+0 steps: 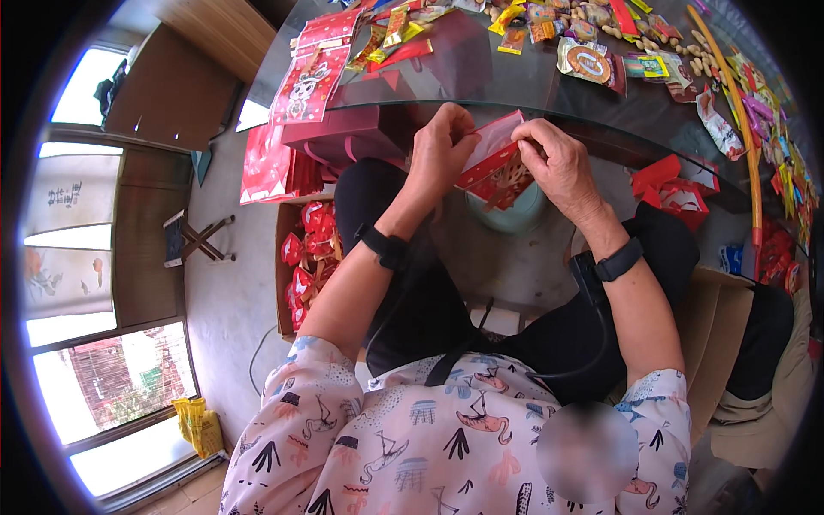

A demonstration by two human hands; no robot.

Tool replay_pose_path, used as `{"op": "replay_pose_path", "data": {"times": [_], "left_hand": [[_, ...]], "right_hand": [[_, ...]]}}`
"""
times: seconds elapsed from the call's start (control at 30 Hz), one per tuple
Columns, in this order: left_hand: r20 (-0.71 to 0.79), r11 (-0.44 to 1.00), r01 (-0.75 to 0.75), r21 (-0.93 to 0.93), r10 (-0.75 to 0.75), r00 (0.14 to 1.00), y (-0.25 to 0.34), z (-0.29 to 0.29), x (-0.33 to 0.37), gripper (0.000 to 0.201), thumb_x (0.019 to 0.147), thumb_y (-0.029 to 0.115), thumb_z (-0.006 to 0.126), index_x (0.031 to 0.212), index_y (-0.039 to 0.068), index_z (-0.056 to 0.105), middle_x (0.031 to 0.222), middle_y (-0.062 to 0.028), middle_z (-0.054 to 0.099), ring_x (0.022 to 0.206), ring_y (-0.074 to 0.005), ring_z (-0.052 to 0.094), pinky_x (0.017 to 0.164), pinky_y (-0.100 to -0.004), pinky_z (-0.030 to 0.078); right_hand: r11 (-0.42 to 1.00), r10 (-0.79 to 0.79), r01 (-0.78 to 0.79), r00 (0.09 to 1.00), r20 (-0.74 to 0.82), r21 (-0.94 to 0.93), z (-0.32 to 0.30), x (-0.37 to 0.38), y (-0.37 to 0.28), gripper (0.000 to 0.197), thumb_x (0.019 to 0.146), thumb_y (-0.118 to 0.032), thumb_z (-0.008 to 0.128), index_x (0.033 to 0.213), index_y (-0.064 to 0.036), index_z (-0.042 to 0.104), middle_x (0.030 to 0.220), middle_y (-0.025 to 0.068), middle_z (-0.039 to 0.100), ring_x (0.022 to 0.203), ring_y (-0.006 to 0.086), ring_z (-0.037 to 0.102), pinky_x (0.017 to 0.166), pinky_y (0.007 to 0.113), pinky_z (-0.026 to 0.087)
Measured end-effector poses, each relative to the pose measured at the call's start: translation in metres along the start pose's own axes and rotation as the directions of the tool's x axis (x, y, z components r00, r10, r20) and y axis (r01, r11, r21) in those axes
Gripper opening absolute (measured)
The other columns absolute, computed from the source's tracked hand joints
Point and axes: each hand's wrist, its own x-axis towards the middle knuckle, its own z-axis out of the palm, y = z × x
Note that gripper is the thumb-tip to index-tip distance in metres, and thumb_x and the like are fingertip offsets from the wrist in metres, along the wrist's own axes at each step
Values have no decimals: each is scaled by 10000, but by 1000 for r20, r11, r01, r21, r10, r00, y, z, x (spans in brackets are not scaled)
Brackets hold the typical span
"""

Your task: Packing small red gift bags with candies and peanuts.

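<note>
Above my lap, in front of the glass table's edge, I hold a small red gift bag (499, 183) with a printed pattern and a pale inside. Its mouth faces up and looks partly open. My left hand (439, 153) is closed in a pinch at the bag's left upper edge. On the other side, the thumb and fingers of my right hand (556, 163) pinch its right upper edge. The fingers hide parts of the rim. A stack of flat red printed bags (279, 167) lies to the left of my hands.
Wrapped snacks (592, 64) and peanuts (699, 60) lie on the glass table (463, 64), with a wooden stick (738, 103) at right. A box of filled red bags (311, 249) stands by my left leg. Red packages (674, 189) sit beyond my right knee, near another person's leg (764, 343).
</note>
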Motion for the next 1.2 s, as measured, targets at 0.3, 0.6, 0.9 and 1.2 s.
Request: {"op": "replay_pose_path", "data": {"times": [0.3,0.6,0.9,1.2], "left_hand": [[64,974,-218,57,214,975,4,-2,-2,123,836,-77,557,860,17,631,1000,-80,648,966,-193,646,841,-308,508],[75,989,-125,-73,130,989,-2,-2,-2,301,845,-115,511,950,60,732,1108,-94,649,1035,-204,627,905,-297,485],[126,981,-116,-157,136,983,-4,-5,-4,304,842,-87,511,934,78,750,1116,-87,649,975,-222,658,867,-312,521],[276,1000,-15,-8,16,961,-4,-7,-8,273,847,82,673,1119,68,697,982,-98,601,824,-200,619,784,-331,510]], "right_hand": [[906,388,-376,921,-30,192,-2,-2,10,122,933,-107,608,1019,-28,575,853,97,671,688,163,648,626,311,521],[629,585,-681,732,348,374,-3,-7,17,302,950,-248,612,1115,5,629,895,52,678,646,102,568,610,265,472],[477,659,-826,562,500,300,2,-11,29,161,952,-217,607,1005,-75,661,858,-22,653,696,56,553,613,226,427],[482,634,-768,638,437,422,-4,-10,33,112,955,-192,594,944,-91,641,870,-31,640,776,47,579,658,208,447]]}}
